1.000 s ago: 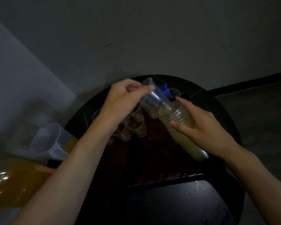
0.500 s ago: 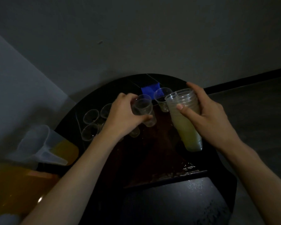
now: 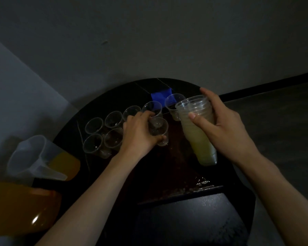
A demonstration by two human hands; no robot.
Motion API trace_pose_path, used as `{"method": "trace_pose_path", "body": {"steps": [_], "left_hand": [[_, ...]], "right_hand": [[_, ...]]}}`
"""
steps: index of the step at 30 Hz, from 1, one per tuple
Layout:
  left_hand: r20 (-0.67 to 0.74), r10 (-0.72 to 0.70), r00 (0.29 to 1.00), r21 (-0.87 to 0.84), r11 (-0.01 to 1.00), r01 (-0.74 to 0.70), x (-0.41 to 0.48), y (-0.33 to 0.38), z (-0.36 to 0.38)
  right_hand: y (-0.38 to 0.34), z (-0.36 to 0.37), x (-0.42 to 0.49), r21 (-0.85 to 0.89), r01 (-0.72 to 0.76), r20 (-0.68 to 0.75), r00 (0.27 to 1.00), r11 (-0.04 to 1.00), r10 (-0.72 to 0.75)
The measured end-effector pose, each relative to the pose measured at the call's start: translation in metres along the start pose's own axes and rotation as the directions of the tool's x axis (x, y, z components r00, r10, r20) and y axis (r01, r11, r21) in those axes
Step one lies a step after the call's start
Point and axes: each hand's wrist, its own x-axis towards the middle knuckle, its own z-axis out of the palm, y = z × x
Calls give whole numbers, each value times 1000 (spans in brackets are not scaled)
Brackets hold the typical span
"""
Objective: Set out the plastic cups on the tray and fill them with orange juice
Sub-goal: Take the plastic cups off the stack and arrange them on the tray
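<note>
While the left hand point(image 3: 139, 134) curls its fingers and thumb round one clear plastic cup point(image 3: 158, 129), that cup stands straight up, mouth to the ceiling, low on the dark tray point(image 3: 167, 167). I cannot tell if its bottom touches the tray yet. It sits in the near row, just right of two other near cups point(image 3: 113, 139), with a far row of five cups point(image 3: 114, 119) behind. The next cup must come from the stack of cups point(image 3: 198, 132), which lies to the right of the left fingers, close but apart. The stack leans: its open mouth points up and to the far left, toward the left hand, and its bottom points to the near right. The right hand point(image 3: 228, 128) holds it near the top, thumb pressed across the near side and fingers curled round the far side. So the left hand is the nearer one for pulling off the top cup. The far cup on the right point(image 3: 172, 103) stands just beside the stack's mouth and could get bumped. Off to the left waits a jug of orange juice point(image 3: 43, 157), with a big orange bottle point(image 3: 18, 206) nearer. A blue patch point(image 3: 161, 95) lies on the round black table point(image 3: 124, 96).
</note>
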Motion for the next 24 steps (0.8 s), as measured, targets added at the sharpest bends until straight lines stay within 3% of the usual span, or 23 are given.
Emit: {"method": "trace_pose_path", "body": {"steps": [19, 22, 24], "left_hand": [[45, -34, 998, 29, 999, 33, -1, 2, 0], [-42, 44, 998, -41, 998, -45, -2, 3, -1], [-83, 92, 992, -178, 978, -106, -1, 8, -5]], "right_hand": [[-2, -1, 0, -43, -15, -23, 1000, 999, 14], [-4, 0, -1, -34, -24, -18, 1000, 999, 23], [-5, 1, -1, -31, -22, -13, 1000, 999, 22]]}}
